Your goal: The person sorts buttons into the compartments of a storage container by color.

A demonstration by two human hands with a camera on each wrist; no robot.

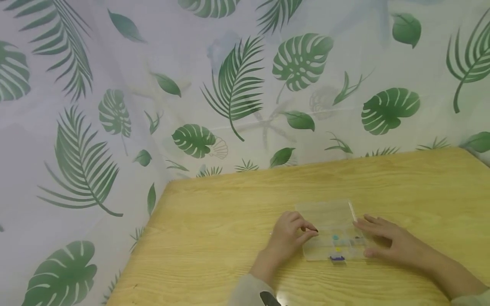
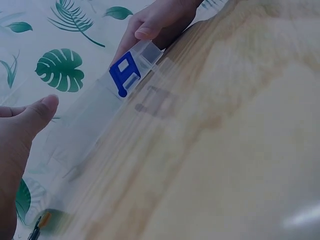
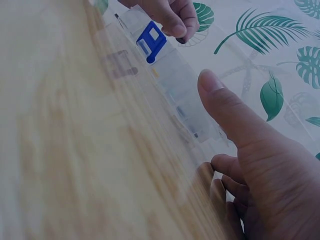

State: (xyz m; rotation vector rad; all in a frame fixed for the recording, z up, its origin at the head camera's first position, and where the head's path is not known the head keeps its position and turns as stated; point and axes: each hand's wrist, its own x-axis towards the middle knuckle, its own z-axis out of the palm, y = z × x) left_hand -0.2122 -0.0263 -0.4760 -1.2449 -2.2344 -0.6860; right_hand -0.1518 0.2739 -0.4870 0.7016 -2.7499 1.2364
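Observation:
A clear plastic compartment box [image 1: 317, 254] lies on the table with its clear lid [image 1: 325, 209] raised at the back. Its blue latch [image 1: 337, 258] is at the front, seen closer in the left wrist view [image 2: 125, 74]. Inside are a small light-blue piece [image 1: 335, 237], a yellow piece [image 1: 338, 249] and a dark piece [image 1: 358, 238]. Over the left compartments, my left hand [image 1: 287, 236] pinches a tiny dark piece [image 3: 181, 40] between thumb and index finger; its kind is too small to tell. My right hand [image 1: 396, 242] lies along the box's right side, fingers extended.
The wooden table [image 1: 214, 238] stretches out around the box. Behind and to the left hangs a white cloth [image 1: 153, 127] printed with green leaves. A small blurred orange-and-dark thing [image 2: 42, 224] sits in the left wrist view's lower left corner.

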